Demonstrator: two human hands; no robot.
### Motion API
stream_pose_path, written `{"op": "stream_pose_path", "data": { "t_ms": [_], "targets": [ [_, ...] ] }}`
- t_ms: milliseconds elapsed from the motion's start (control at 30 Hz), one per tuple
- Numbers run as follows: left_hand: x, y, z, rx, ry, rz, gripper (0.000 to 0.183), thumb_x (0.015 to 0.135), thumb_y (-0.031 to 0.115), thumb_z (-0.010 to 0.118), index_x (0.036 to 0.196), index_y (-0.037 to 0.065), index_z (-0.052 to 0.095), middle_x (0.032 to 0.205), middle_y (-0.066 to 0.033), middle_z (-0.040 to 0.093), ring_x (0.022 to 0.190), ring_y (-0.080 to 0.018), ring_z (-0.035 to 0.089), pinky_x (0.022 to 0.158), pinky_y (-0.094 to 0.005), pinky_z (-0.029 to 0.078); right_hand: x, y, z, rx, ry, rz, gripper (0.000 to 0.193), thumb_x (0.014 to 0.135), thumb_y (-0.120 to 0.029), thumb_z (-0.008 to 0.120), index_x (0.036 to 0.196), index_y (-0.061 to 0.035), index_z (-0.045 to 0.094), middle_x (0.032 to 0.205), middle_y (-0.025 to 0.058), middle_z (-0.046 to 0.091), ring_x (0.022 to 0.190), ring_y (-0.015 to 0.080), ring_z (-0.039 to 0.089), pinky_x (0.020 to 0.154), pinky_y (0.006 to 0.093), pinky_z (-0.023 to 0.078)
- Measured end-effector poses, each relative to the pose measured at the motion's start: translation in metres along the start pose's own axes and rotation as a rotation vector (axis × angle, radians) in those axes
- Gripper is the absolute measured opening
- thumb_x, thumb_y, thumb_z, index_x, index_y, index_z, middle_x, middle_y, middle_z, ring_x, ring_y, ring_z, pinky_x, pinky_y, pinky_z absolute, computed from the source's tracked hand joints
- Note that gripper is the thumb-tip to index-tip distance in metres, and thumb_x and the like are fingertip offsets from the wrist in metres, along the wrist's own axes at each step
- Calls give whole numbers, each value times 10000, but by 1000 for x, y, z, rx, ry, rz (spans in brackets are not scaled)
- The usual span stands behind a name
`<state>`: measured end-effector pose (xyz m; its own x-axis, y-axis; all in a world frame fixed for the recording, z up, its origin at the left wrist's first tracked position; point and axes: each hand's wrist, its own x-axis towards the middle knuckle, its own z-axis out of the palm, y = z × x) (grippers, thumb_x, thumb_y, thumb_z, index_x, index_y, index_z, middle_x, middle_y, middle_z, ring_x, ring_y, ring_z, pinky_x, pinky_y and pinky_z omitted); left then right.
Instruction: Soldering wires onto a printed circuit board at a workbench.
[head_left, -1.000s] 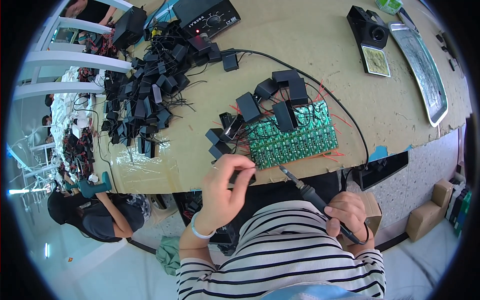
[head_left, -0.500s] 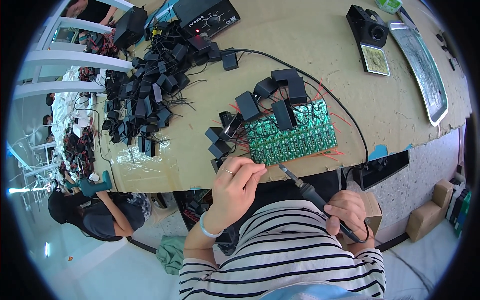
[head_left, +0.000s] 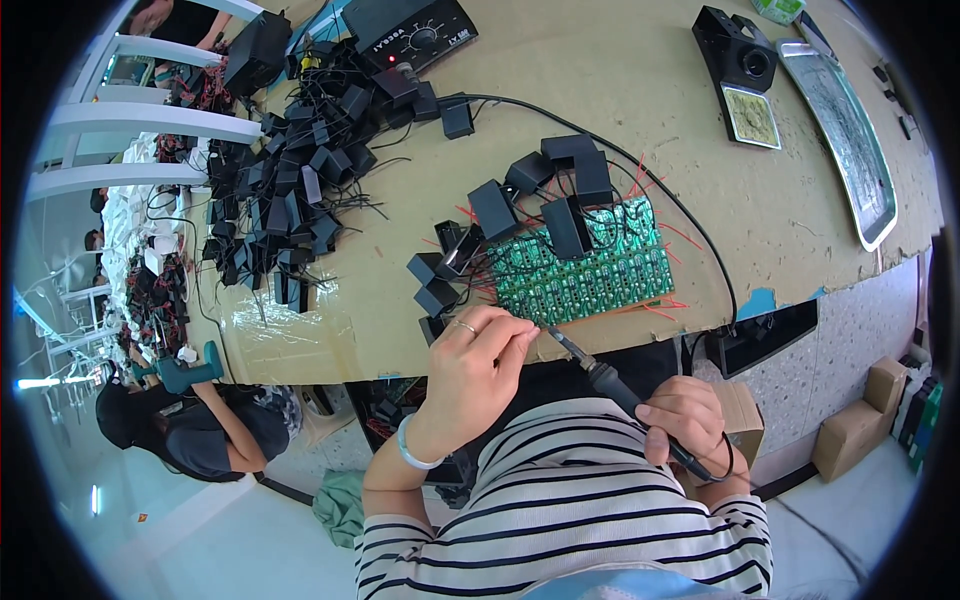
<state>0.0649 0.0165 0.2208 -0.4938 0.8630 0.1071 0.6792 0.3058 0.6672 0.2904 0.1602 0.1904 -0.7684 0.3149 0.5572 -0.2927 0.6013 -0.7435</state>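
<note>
A green panel of circuit boards (head_left: 600, 285) with red wires along its edges lies near the table's front edge. Several black plastic cases (head_left: 568, 228) with black leads rest on its far and left parts. My left hand (head_left: 470, 375) is at the panel's near left corner, thumb and fingertips pinched together; whatever they hold is too small to make out. My right hand (head_left: 685, 415) grips a soldering iron (head_left: 618, 388) by its dark handle. The iron's tip points up and left, close to my left fingertips, just in front of the panel's near edge.
Left of the panel is a heap of black cases (head_left: 300, 190). Behind it stands a black soldering station (head_left: 425, 38); a cable (head_left: 690, 215) curves round the panel. At far right are an iron stand (head_left: 735, 55), a sponge tray (head_left: 750, 118) and a metal tray (head_left: 845, 150). Another person (head_left: 215, 430) works at left.
The soldering iron and my right hand have moved slightly left, bringing the tip nearer my left fingertips. My left hand has shifted a little right and up. The panel appears unmoved.
</note>
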Motion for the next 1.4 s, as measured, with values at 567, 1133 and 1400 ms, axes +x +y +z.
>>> {"op": "stream_pose_path", "data": {
  "t_ms": [567, 1133, 1400],
  "targets": [
    [8, 6, -9, -129, -86, -192, 84, 818, 21, 775, 882, -16, 734, 775, -98, 683, 649, -153, 653, 618, -259, 527, -4, -2, -7, -114, 130, -115, 194, 938, -141, 598, 1007, 39, 616, 775, 89, 614, 589, 223, 614, 530, 342, 547],
    [4, 1, -5, -138, -67, -106, 72, 854, 22, 712, 920, 3, 688, 838, -121, 645, 668, -255, 639, 598, -355, 504, 9, -1, -5, -65, -52, -96, 228, 888, -137, 707, 999, 52, 646, 766, 85, 624, 591, 217, 615, 535, 323, 541],
    [-2, 3, 11, 140, 26, 42, 141, 795, -52, 703, 895, 2, 618, 854, -109, 603, 724, -270, 610, 619, -366, 508, 5, 3, 4, -123, -48, -198, 245, 912, -182, 679, 934, 60, 648, 724, 85, 633, 559, 192, 596, 498, 301, 525]
  ]
}}
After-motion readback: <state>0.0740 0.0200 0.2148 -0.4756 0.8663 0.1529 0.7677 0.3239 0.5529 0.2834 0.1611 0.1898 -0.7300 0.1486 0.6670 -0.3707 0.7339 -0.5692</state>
